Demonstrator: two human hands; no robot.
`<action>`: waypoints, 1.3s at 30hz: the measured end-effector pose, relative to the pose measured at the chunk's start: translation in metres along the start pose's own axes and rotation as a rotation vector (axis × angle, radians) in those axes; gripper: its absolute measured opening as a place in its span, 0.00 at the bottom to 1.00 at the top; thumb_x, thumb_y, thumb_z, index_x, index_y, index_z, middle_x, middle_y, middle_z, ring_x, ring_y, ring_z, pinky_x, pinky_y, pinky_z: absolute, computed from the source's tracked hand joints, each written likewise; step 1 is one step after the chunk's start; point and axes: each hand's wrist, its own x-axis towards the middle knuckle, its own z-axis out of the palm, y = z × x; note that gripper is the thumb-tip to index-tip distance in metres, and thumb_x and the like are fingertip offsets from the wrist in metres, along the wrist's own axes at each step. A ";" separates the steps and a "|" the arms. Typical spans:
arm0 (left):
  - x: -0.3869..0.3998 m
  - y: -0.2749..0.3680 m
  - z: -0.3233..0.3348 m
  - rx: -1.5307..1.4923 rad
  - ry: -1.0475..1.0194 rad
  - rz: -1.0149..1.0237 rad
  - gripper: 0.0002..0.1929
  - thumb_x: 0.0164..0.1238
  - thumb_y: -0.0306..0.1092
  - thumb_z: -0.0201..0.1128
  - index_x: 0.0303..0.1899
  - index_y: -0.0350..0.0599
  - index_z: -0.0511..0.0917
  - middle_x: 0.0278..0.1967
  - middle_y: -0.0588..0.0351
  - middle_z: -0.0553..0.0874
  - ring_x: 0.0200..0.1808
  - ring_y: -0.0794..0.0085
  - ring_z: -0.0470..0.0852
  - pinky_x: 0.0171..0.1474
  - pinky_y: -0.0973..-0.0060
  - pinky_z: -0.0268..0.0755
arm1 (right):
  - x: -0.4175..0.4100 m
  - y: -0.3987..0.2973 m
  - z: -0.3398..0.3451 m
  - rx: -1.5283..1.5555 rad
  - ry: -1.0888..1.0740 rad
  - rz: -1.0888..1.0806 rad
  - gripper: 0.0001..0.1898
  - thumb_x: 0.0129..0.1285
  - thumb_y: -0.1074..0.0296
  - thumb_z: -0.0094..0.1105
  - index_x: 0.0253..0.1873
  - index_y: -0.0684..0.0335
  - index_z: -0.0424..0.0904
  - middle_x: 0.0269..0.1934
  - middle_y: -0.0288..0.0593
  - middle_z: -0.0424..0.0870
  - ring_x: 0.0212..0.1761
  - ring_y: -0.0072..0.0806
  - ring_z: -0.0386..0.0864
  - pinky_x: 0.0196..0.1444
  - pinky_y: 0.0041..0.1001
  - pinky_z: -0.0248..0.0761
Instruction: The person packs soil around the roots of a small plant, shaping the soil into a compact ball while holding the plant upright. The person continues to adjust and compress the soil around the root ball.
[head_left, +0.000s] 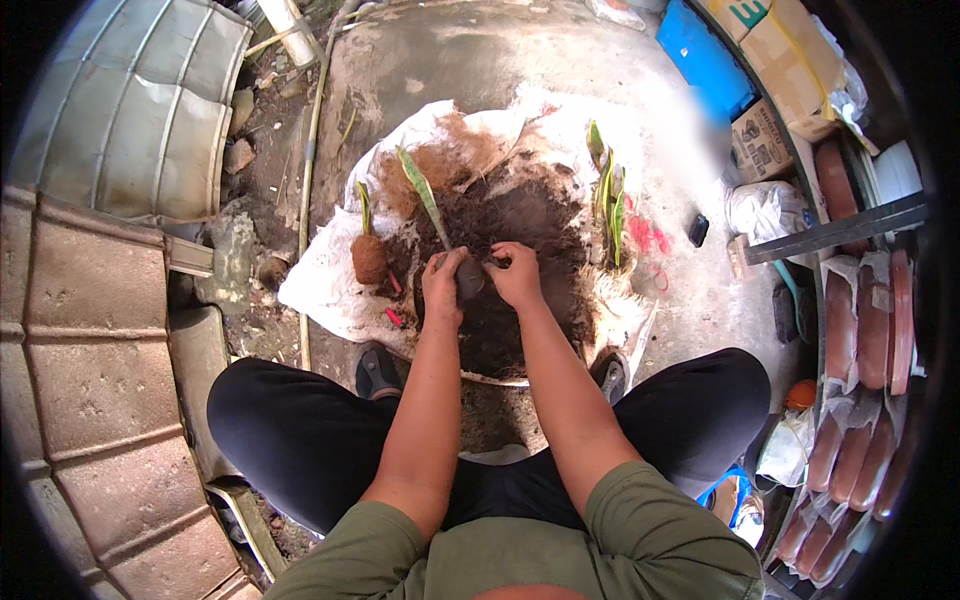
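Note:
My left hand (444, 285) grips a dark, soil-covered root ball (469, 279), from which one upright variegated snake plant leaf (422, 191) rises. Just right of it, my right hand (516, 271) has thumb and forefinger curled near each other; whether anything small is between them I cannot tell. Under both hands, dark potting soil (525, 217) lies heaped on a white woven sack (322, 292). A snake plant cutting with a brown fibre-wrapped ball (369, 259) stands to the left. Several snake plant leaves (611, 202) lie at the sack's right side.
Two red-handled pieces (394, 317) lie by the soil. Loose coconut fibre (442, 154) covers the sack's upper left. A small black object (698, 230) rests on the concrete. Roof tiles (105, 277) border the left; a rack with wrapped brown pots (840, 322) and cardboard boxes (787, 60) stand right.

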 end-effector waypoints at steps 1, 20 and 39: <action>-0.001 0.003 0.000 0.004 -0.015 0.011 0.15 0.65 0.35 0.75 0.47 0.41 0.80 0.39 0.52 0.86 0.38 0.66 0.87 0.41 0.65 0.82 | 0.004 0.001 -0.003 0.105 0.016 -0.066 0.13 0.60 0.76 0.74 0.48 0.62 0.83 0.49 0.44 0.87 0.57 0.42 0.83 0.59 0.41 0.78; -0.060 0.046 0.034 -0.101 -0.185 -0.064 0.15 0.78 0.45 0.59 0.57 0.50 0.77 0.53 0.54 0.84 0.54 0.61 0.84 0.51 0.52 0.85 | -0.008 -0.097 -0.117 0.805 -0.218 0.282 0.12 0.74 0.71 0.64 0.58 0.65 0.82 0.49 0.38 0.85 0.48 0.26 0.84 0.54 0.31 0.81; -0.081 0.044 0.038 -0.102 -0.441 -0.085 0.23 0.78 0.52 0.63 0.61 0.45 0.78 0.54 0.55 0.85 0.55 0.67 0.86 0.52 0.55 0.86 | -0.019 -0.119 -0.124 0.690 -0.158 0.105 0.11 0.65 0.74 0.74 0.47 0.68 0.82 0.43 0.44 0.88 0.39 0.25 0.83 0.38 0.28 0.78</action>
